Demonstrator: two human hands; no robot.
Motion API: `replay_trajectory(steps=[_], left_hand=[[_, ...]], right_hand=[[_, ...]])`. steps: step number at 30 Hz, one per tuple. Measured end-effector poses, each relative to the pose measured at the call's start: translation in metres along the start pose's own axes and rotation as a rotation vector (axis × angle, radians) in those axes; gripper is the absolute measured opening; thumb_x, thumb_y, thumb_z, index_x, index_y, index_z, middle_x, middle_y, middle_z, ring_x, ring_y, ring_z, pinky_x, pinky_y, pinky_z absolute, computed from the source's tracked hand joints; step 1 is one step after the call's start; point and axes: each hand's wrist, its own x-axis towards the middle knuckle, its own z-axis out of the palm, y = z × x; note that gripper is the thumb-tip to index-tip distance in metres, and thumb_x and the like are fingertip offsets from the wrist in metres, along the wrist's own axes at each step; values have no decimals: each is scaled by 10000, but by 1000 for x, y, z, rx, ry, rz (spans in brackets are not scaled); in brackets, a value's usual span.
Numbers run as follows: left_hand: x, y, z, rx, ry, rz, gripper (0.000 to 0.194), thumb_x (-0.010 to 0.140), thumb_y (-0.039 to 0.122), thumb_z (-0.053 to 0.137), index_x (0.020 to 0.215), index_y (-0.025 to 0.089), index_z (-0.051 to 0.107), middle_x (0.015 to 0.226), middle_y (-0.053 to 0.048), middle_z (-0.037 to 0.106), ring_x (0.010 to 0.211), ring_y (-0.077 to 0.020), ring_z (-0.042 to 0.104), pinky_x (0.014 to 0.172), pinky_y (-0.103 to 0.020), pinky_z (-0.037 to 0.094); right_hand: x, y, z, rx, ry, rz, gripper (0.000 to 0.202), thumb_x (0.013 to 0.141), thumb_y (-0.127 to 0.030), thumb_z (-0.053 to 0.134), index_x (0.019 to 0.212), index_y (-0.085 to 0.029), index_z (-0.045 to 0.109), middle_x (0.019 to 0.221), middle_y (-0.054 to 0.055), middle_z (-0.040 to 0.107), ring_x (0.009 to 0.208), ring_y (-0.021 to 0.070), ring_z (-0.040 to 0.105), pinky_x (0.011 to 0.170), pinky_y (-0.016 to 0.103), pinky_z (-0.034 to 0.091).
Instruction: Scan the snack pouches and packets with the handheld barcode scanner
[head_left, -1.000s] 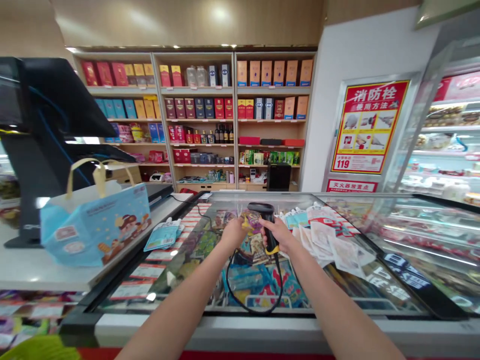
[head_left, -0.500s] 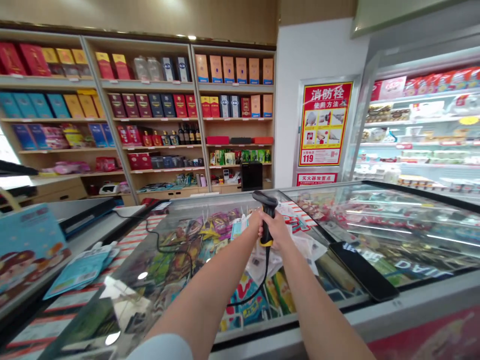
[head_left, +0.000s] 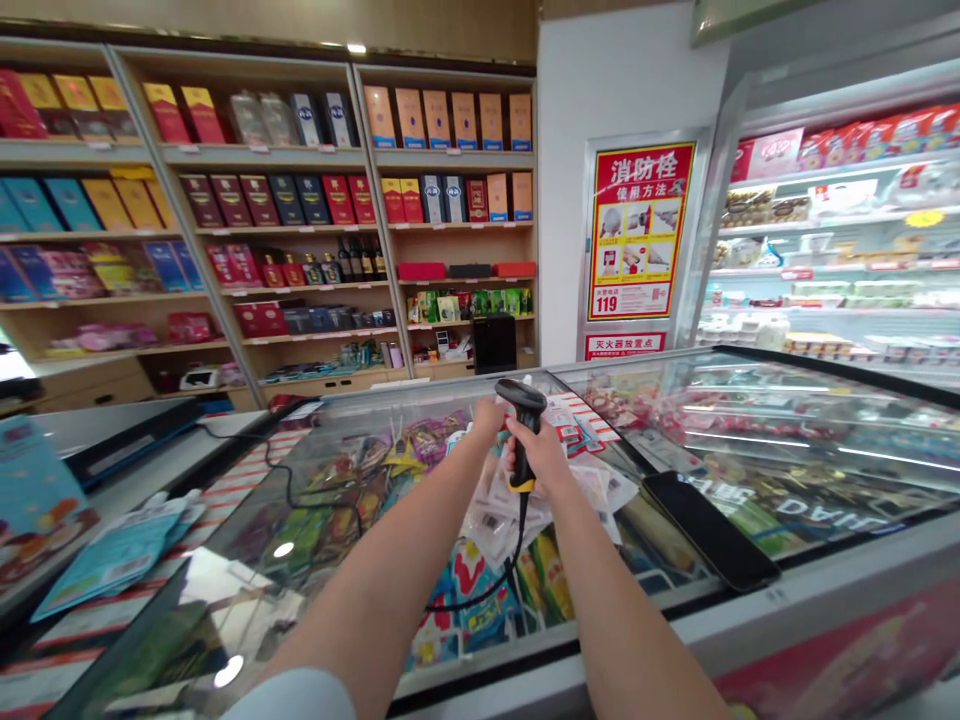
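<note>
My right hand (head_left: pixel 541 455) is wrapped round the grip of a black and yellow barcode scanner (head_left: pixel 523 400), held upright over the glass-topped freezer (head_left: pixel 420 395). Its black cable hangs down and curls to the left. My left hand (head_left: pixel 489 415) reaches out just left of the scanner's head; its fingers are mostly hidden, so what they hold, if anything, does not show. Beneath both hands lie clear and white packets (head_left: pixel 491 520) on the glass. Red and white packets (head_left: pixel 574 435) lie beyond my right hand.
A black phone (head_left: pixel 709 530) lies on the freezer at right. Light-blue pouches (head_left: pixel 120 550) rest on the left, near a blue printed box (head_left: pixel 37 480). Shelves of boxed goods (head_left: pixel 322 200) stand behind; a lit refrigerated display (head_left: pixel 840 240) is at right.
My left hand has shifted left, away from the scanner's grip. My right hand still holds the scanner. The view has turned slightly, so the surroundings sit a little farther left and higher.
</note>
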Motion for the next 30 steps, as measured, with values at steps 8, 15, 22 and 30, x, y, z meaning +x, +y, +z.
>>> replay_trajectory(steps=[8,15,22,30], left_hand=[[-38,-4,-120,-297,260,-67,57,827,185,504,883,193,513,622,52,530,450,-81,524,487,-249,517],[-56,-27,-169,-427,350,-75,112,837,238,491,929,184,527,716,9,612,527,-89,586,511,-224,524],[-51,-25,-173,-467,291,-53,128,826,268,510,933,197,507,738,16,615,552,-92,597,510,-213,505],[-45,-25,-178,-481,337,-74,103,817,238,500,909,192,497,714,19,596,573,-105,608,511,-223,512]], right_hand=[[-11,2,9,16,-151,160,396,638,-405,751,797,-213,444,481,-76,530,365,83,475,367,214,427],[-20,25,20,-165,-315,339,350,687,-399,749,777,-194,480,500,-57,549,366,80,481,367,211,428],[-22,35,18,-239,-320,379,358,685,-402,746,763,-195,465,489,-61,542,358,82,473,360,215,419],[-27,32,20,-302,-338,410,369,670,-427,744,734,-201,459,453,-71,515,332,88,467,340,210,377]])
